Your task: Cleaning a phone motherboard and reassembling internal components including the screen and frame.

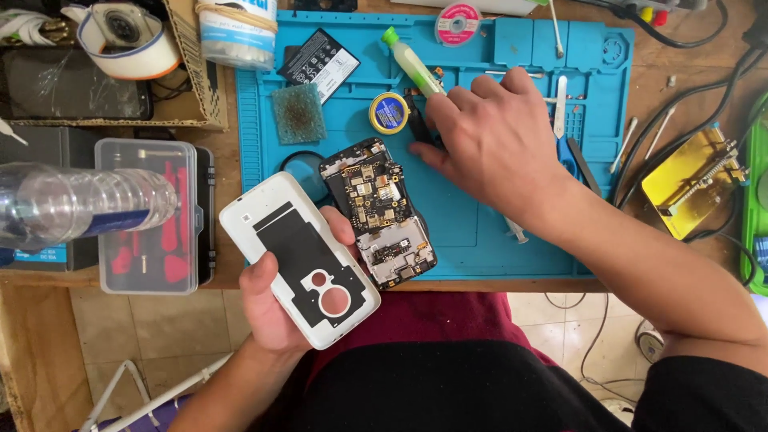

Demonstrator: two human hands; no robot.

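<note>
Head view: left hand [276, 308] gripping a white phone back cover [300, 260] over the desk [664, 100] edge beside an opened phone board [378, 212], right hand [492, 140] spread palm-down on the blue mat [472, 232], fingertips touching a dark tool [418, 124], grip unclear.

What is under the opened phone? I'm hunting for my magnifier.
A dark round lens pokes out from under the opened phone and white back cover on the blue mat; its remaining part is covered.
</note>
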